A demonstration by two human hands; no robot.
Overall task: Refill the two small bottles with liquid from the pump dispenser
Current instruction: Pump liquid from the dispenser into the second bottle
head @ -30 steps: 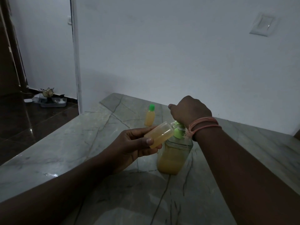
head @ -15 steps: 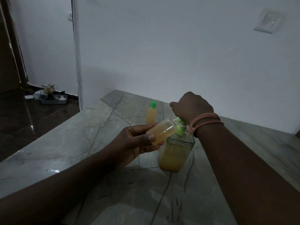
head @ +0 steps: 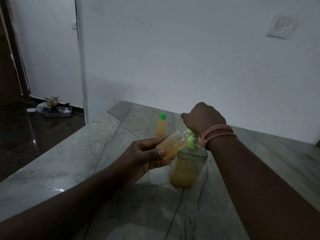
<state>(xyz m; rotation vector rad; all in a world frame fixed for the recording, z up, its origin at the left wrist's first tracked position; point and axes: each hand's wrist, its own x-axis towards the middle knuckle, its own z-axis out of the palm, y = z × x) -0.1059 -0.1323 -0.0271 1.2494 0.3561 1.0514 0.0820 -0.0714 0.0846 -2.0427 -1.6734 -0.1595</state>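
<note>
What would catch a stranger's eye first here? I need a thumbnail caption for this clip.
Centre frame, the left hand holds an uncapped small bottle of yellow liquid tilted against the green spout of the pump dispenser, while the right hand sits fisted on top of the pump. Behind them a second small bottle with a green cap stands alone on the grey marble counter, the only bright colours in a dim room.

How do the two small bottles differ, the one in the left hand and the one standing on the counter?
The held bottle is tilted, its mouth toward the pump dispenser; the standing bottle is upright. The held bottle shows no cap; the standing bottle has a green cap. The left hand grips the first; the second stands untouched. Both contain yellowish liquid.
</note>
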